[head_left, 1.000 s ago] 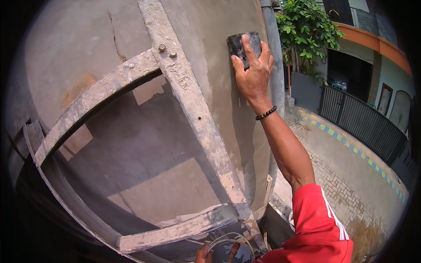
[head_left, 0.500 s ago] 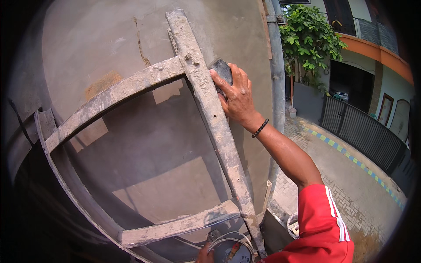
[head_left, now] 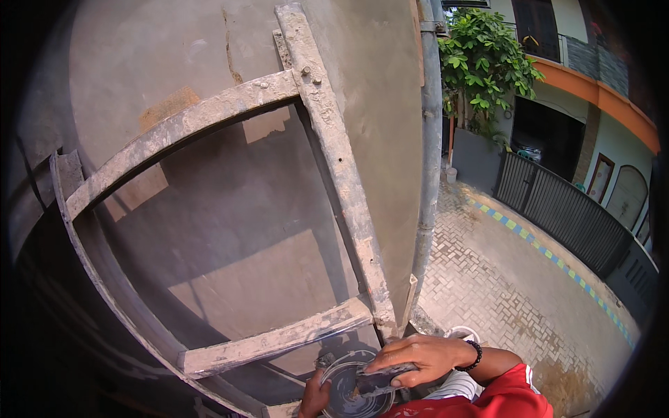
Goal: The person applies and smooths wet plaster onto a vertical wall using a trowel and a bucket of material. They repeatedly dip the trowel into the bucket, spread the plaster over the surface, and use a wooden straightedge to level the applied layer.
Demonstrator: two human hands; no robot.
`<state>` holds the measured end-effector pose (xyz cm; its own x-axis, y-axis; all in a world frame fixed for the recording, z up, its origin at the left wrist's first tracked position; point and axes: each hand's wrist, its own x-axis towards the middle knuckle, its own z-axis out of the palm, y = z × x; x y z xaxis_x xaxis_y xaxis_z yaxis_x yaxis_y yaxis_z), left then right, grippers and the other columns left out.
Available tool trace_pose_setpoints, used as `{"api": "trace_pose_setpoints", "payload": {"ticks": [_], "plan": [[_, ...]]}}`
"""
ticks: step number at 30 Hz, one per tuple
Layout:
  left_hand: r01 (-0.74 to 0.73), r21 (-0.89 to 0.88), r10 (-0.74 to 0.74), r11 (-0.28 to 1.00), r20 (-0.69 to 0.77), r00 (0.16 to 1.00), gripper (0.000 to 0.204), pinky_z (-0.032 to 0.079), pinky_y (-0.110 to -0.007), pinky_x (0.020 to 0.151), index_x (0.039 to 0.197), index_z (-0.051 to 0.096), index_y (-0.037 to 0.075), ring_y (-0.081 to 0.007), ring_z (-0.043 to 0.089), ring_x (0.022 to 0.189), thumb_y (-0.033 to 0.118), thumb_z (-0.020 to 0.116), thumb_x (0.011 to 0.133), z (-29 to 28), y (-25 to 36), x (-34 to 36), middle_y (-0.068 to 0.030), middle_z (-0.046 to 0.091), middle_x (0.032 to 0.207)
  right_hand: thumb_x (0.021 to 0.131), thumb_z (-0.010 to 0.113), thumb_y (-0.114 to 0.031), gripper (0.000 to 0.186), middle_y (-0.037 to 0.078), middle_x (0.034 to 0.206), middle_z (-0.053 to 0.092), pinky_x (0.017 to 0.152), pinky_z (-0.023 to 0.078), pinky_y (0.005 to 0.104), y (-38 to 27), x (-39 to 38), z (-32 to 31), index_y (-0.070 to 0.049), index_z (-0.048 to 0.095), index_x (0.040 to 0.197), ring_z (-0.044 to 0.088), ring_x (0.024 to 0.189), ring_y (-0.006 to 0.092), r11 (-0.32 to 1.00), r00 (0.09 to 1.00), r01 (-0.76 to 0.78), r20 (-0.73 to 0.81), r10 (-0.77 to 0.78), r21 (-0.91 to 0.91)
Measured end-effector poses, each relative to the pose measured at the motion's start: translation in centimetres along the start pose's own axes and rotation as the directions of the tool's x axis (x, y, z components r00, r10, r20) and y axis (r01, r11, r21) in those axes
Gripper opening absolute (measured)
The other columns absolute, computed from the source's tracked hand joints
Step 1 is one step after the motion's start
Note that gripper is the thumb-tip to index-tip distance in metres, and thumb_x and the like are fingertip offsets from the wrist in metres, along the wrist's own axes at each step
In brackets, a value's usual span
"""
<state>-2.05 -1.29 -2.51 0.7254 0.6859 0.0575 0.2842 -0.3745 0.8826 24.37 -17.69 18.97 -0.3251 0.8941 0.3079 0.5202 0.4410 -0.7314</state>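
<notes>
The right hand (head_left: 423, 357) has dropped to the bucket (head_left: 336, 368), clasping a dark block (head_left: 385, 380) a slack grip could lose; left hand (head_left: 316, 398): hold unclear.

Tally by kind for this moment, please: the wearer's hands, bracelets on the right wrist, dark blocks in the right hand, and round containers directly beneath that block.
Hands: 2 (left hand, right hand)
Black beaded bracelet: 1
Dark block: 1
Round container: 1
Total: 5
</notes>
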Motion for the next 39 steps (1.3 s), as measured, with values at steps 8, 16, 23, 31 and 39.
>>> {"api": "trace_pose_setpoints", "payload": {"ticks": [8, 16, 23, 31, 39], "plan": [[0.087, 0.002, -0.087, 0.996, -0.023, 0.996, 0.027, 0.048, -0.039, 0.082, 0.112, 0.056, -0.002, -0.0303, 0.065, 0.092, 0.008, 0.054, 0.087, -0.4, 0.2, 0.4, -0.0213, 0.066, 0.096, 0.08, 0.063, -0.038, 0.039, 0.018, 0.096, 0.071, 0.067, 0.058, 0.0439, 10.4, 2.4, 17.9, -0.003, 0.073, 0.095, 0.07, 0.084, 0.0348, 0.821, 0.766, -0.092, 0.486, 0.42, -0.564], [0.155, 0.018, -0.155, 0.988, 0.011, 0.988, 0.027, 0.048, -0.038, 0.083, 0.112, 0.056, -0.002, -0.0296, 0.065, 0.093, 0.006, 0.055, 0.087, -0.6, 1.7, 0.7, -0.0217, 0.066, 0.096, 0.086, 0.057, -0.029, 0.033, 0.018, 0.094, 0.072, 0.076, 0.056, 0.0458, 11.6, 3.0, 18.3, -0.003, 0.073, 0.098, 0.07, 0.09, 0.0365, 0.808, 0.692, -0.211, 0.5, 0.521, -0.551], [0.083, 0.022, -0.083, 0.996, 0.009, 0.996, 0.027, 0.048, -0.038, 0.085, 0.113, 0.057, -0.002, -0.032, 0.066, 0.096, 0.003, 0.056, 0.086, -0.3, 1.5, 1.1, -0.0219, 0.067, 0.1, 0.102, 0.047, -0.036, 0.043, 0.019, 0.111, 0.066, 0.09, 0.048, 0.0415, 4.2, 2.0, 6.7, -0.002, 0.063, 0.123, 0.063, 0.105, 0.0337, 0.957, 0.939, -0.285, 0.216, 0.268, 0.052], [0.088, 0.019, -0.088, 0.996, -0.027, 0.996, 0.028, 0.048, -0.039, 0.086, 0.113, 0.058, -0.001, -0.0343, 0.066, 0.097, 0.004, 0.056, 0.086, -0.7, 0.8, 0.5, -0.0232, 0.068, 0.1, 0.097, 0.051, -0.024, 0.049, 0.014, 0.126, 0.063, 0.098, 0.043, 0.0299, -2.0, 4.4, -16.0, 0.0, 0.051, 0.139, 0.058, 0.112, 0.0204, 0.994, 0.538, -0.009, -0.838, -0.091, -0.113], [0.121, 0.091, -0.119, 0.988, -0.027, 0.992, 0.045, 0.043, -0.039, 0.102, 0.134, 0.051, -0.005, -0.0328, 0.057, 0.119, 0.002, 0.044, 0.09, 1.1, -3.5, 0.4, -0.025, 0.062, 0.123, 0.082, 0.072, -0.026, 0.062, 0.026, 0.133, 0.046, 0.103, 0.041, 0.0484, -2.0, 18.4, -34.8, -0.021, 0.051, 0.141, 0.044, 0.124, 0.0432, 0.536, 0.157, -0.477, -0.668, -0.727, -0.696]]}}
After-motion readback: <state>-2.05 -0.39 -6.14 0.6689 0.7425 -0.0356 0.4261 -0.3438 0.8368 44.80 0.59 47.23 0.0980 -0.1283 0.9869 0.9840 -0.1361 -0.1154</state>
